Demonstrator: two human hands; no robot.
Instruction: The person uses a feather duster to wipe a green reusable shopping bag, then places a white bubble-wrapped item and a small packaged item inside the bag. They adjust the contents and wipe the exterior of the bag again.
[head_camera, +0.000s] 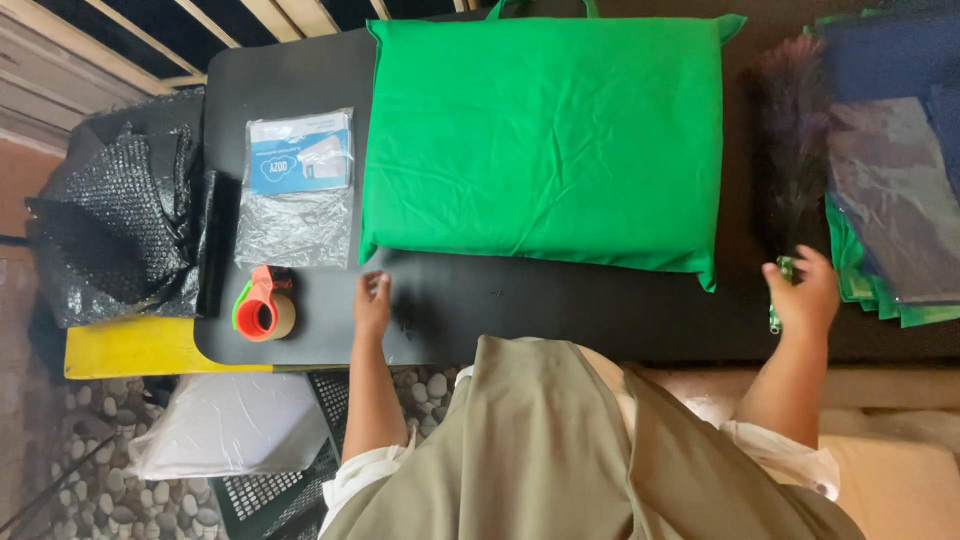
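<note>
Fingers of the right hand (805, 295) clamp the green handle of a feather duster (790, 150) at three o'clock of the green cushion bag (545, 140), while the left hand (372, 300), fingers loosely apart, rests empty on the black table (560, 305) at seven o'clock, steadying.

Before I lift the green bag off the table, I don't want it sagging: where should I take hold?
Take the green bag by its loop handles at the far edge, reaching over it. It lies flat and looks soft, so an edge grip would probably let it droop.
</note>
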